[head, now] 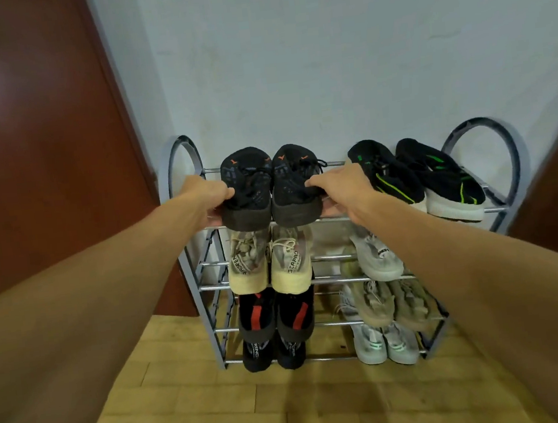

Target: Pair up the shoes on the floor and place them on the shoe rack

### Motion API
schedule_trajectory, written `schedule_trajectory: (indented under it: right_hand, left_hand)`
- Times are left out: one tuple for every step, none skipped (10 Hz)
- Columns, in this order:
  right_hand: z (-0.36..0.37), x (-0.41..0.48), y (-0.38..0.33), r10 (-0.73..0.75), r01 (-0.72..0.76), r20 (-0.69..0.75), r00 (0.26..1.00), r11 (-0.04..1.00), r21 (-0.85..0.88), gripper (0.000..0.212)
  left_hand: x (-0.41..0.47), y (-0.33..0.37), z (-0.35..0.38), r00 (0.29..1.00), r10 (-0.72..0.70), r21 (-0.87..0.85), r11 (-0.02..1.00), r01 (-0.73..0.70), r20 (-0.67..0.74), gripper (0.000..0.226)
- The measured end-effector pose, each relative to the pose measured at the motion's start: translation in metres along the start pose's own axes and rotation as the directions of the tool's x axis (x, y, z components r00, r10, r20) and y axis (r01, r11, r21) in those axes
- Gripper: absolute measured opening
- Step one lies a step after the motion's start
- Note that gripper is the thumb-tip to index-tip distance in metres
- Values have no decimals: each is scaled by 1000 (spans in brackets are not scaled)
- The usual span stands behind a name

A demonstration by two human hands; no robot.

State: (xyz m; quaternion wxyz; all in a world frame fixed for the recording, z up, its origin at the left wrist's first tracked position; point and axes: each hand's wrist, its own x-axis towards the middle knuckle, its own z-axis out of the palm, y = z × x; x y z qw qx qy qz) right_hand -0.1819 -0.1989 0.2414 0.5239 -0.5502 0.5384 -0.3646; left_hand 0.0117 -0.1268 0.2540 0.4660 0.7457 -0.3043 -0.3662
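A grey metal shoe rack (pixel 497 209) with several tiers stands against the pale wall. On its top tier, at the left, sit two black shoes with small orange marks. My left hand (pixel 204 198) grips the left black shoe (pixel 246 194) at its outer side. My right hand (pixel 340 187) grips the right black shoe (pixel 294 192) at its outer side. The two shoes lie side by side, heels toward me, touching the top rails.
A black and green pair (pixel 419 179) fills the top tier's right. Lower tiers hold a cream pair (pixel 272 263), a black and red pair (pixel 274 315), a black pair (pixel 272 353), grey and beige pairs at right. Brown door (pixel 38 133) at left; wooden floor (pixel 222 406) below.
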Motion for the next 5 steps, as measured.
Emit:
schedule_trajectory:
  right_hand:
    - [2, 3, 10, 24, -22, 21, 999, 997, -77, 32]
    - [0, -8, 7, 67, -58, 71, 995, 991, -121, 42]
    - [-4, -26, -1, 65, -46, 122, 990, 988, -147, 44]
    - [-14, -55, -8, 7, 15, 102, 995, 977, -212, 38]
    - [-29, -84, -17, -55, 85, 115, 992, 958, -275, 36]
  left_hand:
    - [4, -8, 4, 999, 35, 28, 999, -34, -26, 29]
    - [-8, -13, 4, 998, 67, 120, 991, -63, -23, 43]
    - [-20, -17, 0, 995, 91, 130, 988, -84, -52, 42]
    - [-50, -20, 0, 983, 183, 161, 971, -176, -32, 35]
    - [-88, -19, -2, 975, 218, 159, 962, -223, 47, 54]
